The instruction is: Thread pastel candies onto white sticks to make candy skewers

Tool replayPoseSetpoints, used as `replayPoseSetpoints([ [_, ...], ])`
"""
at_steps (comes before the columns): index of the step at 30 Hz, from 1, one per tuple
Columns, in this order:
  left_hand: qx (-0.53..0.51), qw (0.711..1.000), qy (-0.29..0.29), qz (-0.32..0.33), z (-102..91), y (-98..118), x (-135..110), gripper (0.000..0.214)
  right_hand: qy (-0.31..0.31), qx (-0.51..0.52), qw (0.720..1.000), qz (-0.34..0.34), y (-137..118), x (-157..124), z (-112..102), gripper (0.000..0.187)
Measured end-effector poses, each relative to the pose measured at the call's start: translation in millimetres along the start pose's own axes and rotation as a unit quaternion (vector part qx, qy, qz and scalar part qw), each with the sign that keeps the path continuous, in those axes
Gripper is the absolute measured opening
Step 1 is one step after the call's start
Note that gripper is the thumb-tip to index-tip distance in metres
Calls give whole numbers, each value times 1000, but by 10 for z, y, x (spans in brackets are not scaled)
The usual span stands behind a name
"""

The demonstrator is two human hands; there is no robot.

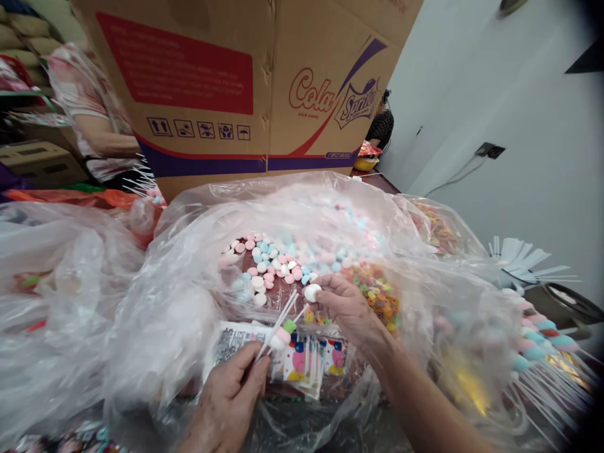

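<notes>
Nearest to me, the left hand (229,399) has its grip closed on a small bundle of thin white sticks (283,318), pinched at their lower ends between thumb and fingers. The sticks slant up and to the right. Just above the thumb they carry threaded pieces (282,336) in white, pink and green. Beneath them, lying flat, are small printed packets (302,363) with cartoon pictures.

A little farther off and to the right, the right hand (346,307) has its grip clamped on a single white marshmallow (312,292), held between thumb and fingertips. That marshmallow sits just beside the upper tips of the sticks, to their right. I cannot tell whether it touches them.

Beyond both hands, a heap of pink, blue and white marshmallows (271,264) lies inside a big clear plastic bag (189,251). To the right of the heap, behind the right hand, is a patch of coloured ring candies (377,296). At the right edge lie finished skewers (538,330) of pastel pieces.

Farthest back stands a cardboard box (236,82) printed "Cola". Left of it is another person's patterned sleeve (89,94).
</notes>
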State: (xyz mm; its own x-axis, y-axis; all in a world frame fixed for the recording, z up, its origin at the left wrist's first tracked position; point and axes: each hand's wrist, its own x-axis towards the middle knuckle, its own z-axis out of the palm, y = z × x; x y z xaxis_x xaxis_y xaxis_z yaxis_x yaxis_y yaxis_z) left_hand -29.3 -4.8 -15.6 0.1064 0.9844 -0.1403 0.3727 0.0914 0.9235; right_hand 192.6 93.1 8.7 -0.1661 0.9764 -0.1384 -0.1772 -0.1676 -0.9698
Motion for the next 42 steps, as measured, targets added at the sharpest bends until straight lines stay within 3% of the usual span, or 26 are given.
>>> replayPoseSetpoints([
  [6, 25, 1000, 6, -7, 56, 116, 14, 35, 9, 114, 993, 16, -88, -108, 87, 31],
  [12, 23, 1000, 6, -7, 64, 127, 4, 35, -1, 125, 992, 17, -72, -135, 101, 30],
  [17, 16, 999, 38, -11, 80, 124, -10, 33, -2, 109, 994, 2, -55, -153, 121, 27],
  [21, 20, 1000, 16, -13, 85, 73, -13, 35, 7, 49, 998, -28, -29, -188, 123, 27],
  [25, 9, 999, 47, -9, 128, 79, -47, 33, 14, -54, 997, -57, 7, -221, 93, 31],
  [31, -38, 995, 87, 0, 233, 150, -97, 29, 6, -210, 972, -101, 42, -254, 64, 34],
  [37, -66, 996, 60, 23, 278, 80, -80, 31, -10, -266, 955, -134, 50, -301, 90, 38],
  [42, -86, 992, 87, 10, 332, 69, -94, 28, -9, -317, 926, -204, 62, -374, 138, 34],
])
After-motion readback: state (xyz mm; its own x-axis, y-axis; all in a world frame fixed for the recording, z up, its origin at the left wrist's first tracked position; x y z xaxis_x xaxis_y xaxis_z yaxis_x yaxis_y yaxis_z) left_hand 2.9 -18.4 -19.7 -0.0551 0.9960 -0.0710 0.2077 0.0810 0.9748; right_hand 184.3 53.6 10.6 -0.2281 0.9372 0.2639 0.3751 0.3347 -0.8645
